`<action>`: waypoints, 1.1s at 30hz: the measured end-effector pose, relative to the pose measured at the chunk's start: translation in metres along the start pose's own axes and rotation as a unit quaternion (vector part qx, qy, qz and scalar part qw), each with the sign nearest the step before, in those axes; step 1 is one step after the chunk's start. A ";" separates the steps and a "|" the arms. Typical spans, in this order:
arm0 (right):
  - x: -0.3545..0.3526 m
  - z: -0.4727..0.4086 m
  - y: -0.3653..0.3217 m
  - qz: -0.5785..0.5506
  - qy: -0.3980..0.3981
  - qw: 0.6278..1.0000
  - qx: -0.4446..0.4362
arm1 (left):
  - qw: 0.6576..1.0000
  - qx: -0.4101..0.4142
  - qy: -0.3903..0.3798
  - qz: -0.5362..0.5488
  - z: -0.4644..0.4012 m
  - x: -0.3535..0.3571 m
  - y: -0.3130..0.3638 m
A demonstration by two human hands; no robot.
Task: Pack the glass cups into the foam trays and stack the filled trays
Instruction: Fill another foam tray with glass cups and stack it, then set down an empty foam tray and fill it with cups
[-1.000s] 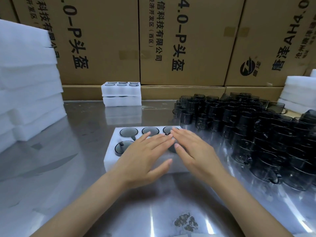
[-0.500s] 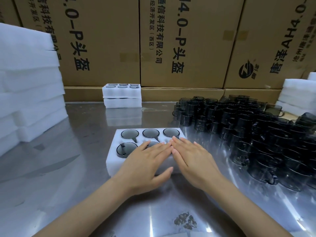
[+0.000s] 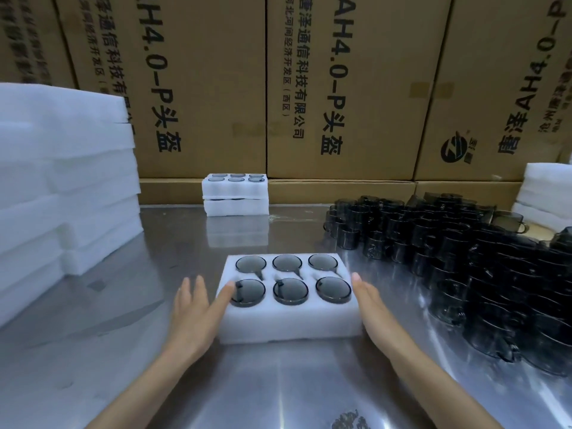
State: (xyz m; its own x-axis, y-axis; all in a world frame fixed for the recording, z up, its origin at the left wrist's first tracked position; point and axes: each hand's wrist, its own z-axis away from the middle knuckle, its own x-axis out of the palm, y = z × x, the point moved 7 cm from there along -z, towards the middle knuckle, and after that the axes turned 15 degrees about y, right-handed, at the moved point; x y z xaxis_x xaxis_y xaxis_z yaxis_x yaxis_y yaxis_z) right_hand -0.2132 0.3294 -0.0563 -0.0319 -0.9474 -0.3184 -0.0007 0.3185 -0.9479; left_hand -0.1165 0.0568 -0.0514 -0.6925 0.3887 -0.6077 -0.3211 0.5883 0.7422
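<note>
A white foam tray (image 3: pixel 288 323) lies on the steel table in front of me, with several dark glass cups (image 3: pixel 290 291) seated in its holes. My left hand (image 3: pixel 198 311) lies flat against the tray's left side, thumb on the top edge. My right hand (image 3: pixel 373 308) presses straight-fingered against the tray's right side. At the back of the table stands a stack of two filled trays (image 3: pixel 235 195). A large heap of loose dark glass cups (image 3: pixel 464 261) covers the table's right side.
A tall pile of empty foam trays (image 3: pixel 62 187) stands at the left. More white foam (image 3: pixel 548 193) sits at the far right. Brown cardboard boxes (image 3: pixel 340 88) form a wall behind the steel table (image 3: pixel 173 243).
Both hands have come off the top of the tray and moved apart to its left and right sides. All the cups in the tray now show.
</note>
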 end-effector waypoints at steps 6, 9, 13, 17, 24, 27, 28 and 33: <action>0.019 0.000 -0.016 -0.128 -0.071 0.989 0.016 | 0.923 -0.129 -0.116 0.343 -0.015 0.026 0.008; 0.029 -0.006 -0.035 -0.223 -0.135 0.965 -0.007 | 0.868 -0.129 -0.109 0.468 -0.028 0.030 0.020; 0.046 -0.034 -0.049 -0.336 -0.116 0.930 0.094 | 0.775 -0.214 -0.111 0.584 -0.042 0.046 0.020; 0.079 -0.057 -0.051 -0.380 -0.123 0.902 0.162 | 0.769 -0.232 -0.062 0.593 -0.066 0.055 0.022; 0.134 -0.105 -0.045 -0.414 -0.048 0.873 0.256 | 0.785 -0.186 -0.080 0.585 -0.121 0.070 0.028; 0.152 -0.134 -0.055 -0.429 -0.035 0.864 0.260 | 0.833 -0.124 -0.068 0.535 -0.149 0.069 0.020; 0.158 -0.144 -0.061 -0.436 -0.032 0.862 0.256 | 0.885 -0.076 -0.055 0.456 -0.158 0.068 0.015; 0.186 -0.203 -0.108 -0.472 -0.007 0.852 0.227 | 0.966 0.179 -0.107 -0.155 -0.184 0.098 -0.011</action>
State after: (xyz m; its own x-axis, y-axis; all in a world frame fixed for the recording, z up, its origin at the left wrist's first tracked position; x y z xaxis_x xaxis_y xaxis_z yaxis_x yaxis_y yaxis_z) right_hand -0.4215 0.1249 -0.0107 -0.2191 -0.7766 0.5906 0.3669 -0.6265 -0.6877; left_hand -0.2995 -0.0420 -0.0671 -0.4375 0.2704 -0.8576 -0.2214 0.8920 0.3942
